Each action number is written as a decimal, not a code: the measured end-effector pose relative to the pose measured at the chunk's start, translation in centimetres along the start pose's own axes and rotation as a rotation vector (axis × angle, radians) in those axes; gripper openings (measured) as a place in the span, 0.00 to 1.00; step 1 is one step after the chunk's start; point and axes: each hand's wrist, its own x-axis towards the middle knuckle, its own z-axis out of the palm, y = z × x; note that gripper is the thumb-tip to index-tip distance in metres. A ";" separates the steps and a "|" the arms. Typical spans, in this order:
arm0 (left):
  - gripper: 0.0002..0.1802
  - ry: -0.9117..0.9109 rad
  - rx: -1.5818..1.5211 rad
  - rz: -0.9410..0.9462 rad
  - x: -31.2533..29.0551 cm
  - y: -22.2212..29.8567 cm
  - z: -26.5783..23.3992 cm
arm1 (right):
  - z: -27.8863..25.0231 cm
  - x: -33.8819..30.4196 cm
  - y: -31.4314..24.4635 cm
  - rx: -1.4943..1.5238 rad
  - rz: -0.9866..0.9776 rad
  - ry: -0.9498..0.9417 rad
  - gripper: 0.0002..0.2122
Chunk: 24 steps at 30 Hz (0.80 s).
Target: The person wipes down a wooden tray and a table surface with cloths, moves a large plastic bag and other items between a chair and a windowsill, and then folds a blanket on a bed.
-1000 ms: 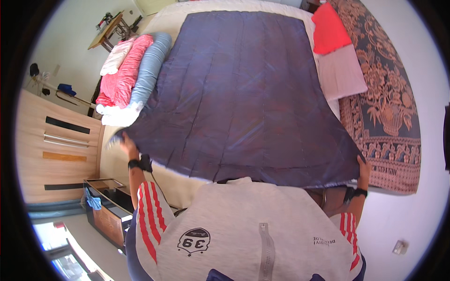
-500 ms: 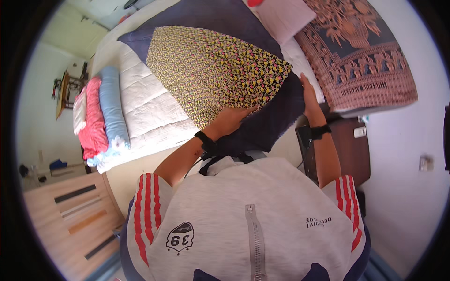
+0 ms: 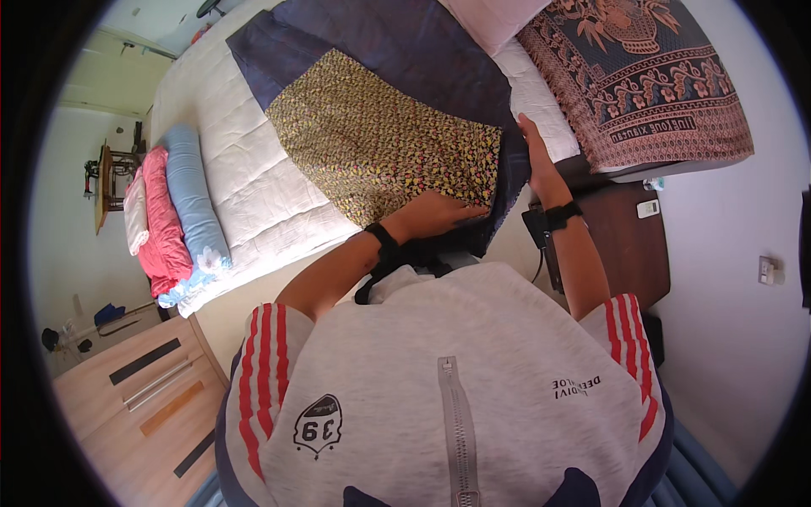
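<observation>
A yellow-and-black floral cloth [image 3: 380, 127] lies over a larger navy cloth [image 3: 380, 38] on the bed. My left hand [image 3: 432, 215] is closed on the near right corner of the floral cloth, its fingers pointing right along the near edge. At the right, my right hand [image 3: 543, 165] grips the side edge of the navy cloth, with its fingertips partly hidden by the fabric. A narrow navy strip shows beyond the floral cloth's right edge. Both cloths droop a little over the bed's near side, close to my body.
The white bedspread [image 3: 245, 160] shows left of the cloths. Blue, red and white rolled bedding [image 3: 182, 186] lies at the left edge. A patterned brown blanket [image 3: 667, 93] covers something at right, beside a dark brown cabinet [image 3: 629, 245]. A pink pillow [image 3: 498, 21] lies at the far side.
The floral cloth's right end has shifted nearer and left, and its edge now runs close along the navy cloth's side. My left hand has moved slightly right and nearer; my right hand slightly left.
</observation>
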 end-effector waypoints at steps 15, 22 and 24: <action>0.23 0.085 -0.955 -1.058 9.3 -18.1 17.0 | -1.5 3.3 7.1 0.112 0.230 0.136 0.14; 0.19 -0.346 -0.796 -1.030 12.3 -11.7 17.6 | -3.9 -2.1 7.7 0.245 0.137 0.247 0.13; 0.20 -0.215 -0.460 -0.972 11.1 -11.9 17.0 | -2.8 -2.7 7.0 0.237 0.097 0.328 0.12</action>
